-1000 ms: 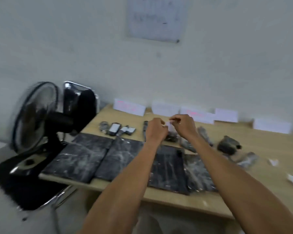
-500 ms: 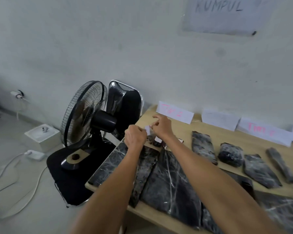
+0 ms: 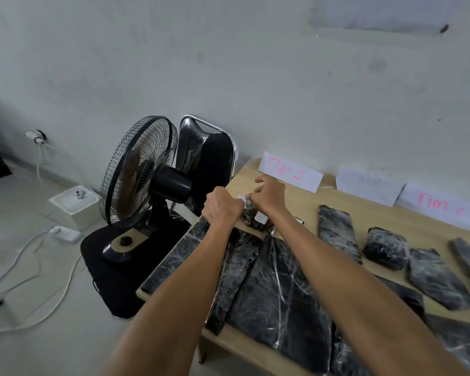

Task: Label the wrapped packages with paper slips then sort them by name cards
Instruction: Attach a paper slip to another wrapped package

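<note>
Left hand (image 3: 223, 206): curled into a fist with its back to the camera. The fingertips are hidden, so I cannot tell whether it grips anything.
Right hand (image 3: 269, 196): fingers bent, with thumb and forefinger pinching the paper slip (image 3: 241, 198).
Hidden: most of the paper slip, which shows white between the hands, and the top of the small package (image 3: 251, 222) beneath them.
Small package: dark and glossy, with a white label (image 3: 261, 217) on it. It lies near the table's far left corner.
Name cards: the first card (image 3: 291, 172) reads "TIM 2", the middle card (image 3: 369, 185) is too faint to read, and the third card (image 3: 440, 204) is cut off at the frame edge.
Table (image 3: 296, 206): flat packages (image 3: 282, 289) lie along the near edge, with smaller packages (image 3: 385, 246) to the right.
Beside the table: fan (image 3: 139, 172), chair (image 3: 206, 153).
</note>
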{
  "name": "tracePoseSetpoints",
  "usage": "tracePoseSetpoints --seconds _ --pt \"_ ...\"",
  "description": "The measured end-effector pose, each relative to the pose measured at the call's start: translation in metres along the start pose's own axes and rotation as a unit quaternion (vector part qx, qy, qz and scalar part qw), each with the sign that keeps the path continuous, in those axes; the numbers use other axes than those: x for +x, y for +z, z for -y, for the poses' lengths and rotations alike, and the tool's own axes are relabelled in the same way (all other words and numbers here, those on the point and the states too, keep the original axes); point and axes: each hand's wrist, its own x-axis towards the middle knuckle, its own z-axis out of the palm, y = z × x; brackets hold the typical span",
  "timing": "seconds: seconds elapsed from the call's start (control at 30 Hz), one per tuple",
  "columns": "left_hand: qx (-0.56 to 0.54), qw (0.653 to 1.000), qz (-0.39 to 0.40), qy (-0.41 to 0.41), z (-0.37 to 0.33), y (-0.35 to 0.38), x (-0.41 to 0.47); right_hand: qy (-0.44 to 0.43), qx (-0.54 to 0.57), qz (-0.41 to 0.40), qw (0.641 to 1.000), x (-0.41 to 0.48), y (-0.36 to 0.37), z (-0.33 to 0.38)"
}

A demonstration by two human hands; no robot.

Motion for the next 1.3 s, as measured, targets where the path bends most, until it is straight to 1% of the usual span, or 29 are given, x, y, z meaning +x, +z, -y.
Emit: tracePoseSetpoints --seconds 0.2,0.3,0.47,0.6,0.67,0.73,0.87,1.03,1.13,1.3 --pt "-0.022 1.0 0.007 0.004 -0.001 0.001 -0.004 0.012 -0.001 -0.017 1.0 -0.004 -0.007 0.0" --pt "-0.026 1.0 0.014 0.0 0.001 0.0 -0.006 0.02 0.011 -0.009 1.0 -0.008 -0.01 -0.001" --pt "0.02 1.0 0.021 0.01 0.0 0.002 -0.008 0.024 -0.012 -0.003 1.0 -0.012 -0.008 -0.006" --pt "0.066 0.998 0.007 0.021 0.001 0.001 -0.007 -0.007 -0.067 -0.023 0.997 -0.013 -0.005 -0.008" --pt "0.073 0.997 0.004 0.039 0.004 0.002 -0.007 -0.002 -0.099 -0.034 0.994 -0.014 -0.005 -0.009" --pt "0.069 0.995 0.011 0.075 0.008 0.005 -0.007 0.003 -0.122 -0.036 0.992 -0.015 -0.004 -0.008" --pt "0.096 0.987 -0.001 0.125 0.005 0.01 -0.009 -0.025 -0.146 -0.048 0.988 -0.018 0.0 -0.003" --pt "0.133 0.977 0.007 0.164 0.008 0.013 -0.013 -0.018 -0.148 -0.037 0.988 -0.014 0.008 0.0" --pt "0.157 0.974 -0.009 0.163 0.013 0.013 -0.01 -0.024 -0.142 -0.022 0.989 -0.012 0.01 0.0" --pt "0.17 0.973 -0.006 0.155 0.017 0.014 -0.002 -0.038 -0.115 0.022 0.992 -0.008 0.013 0.0"
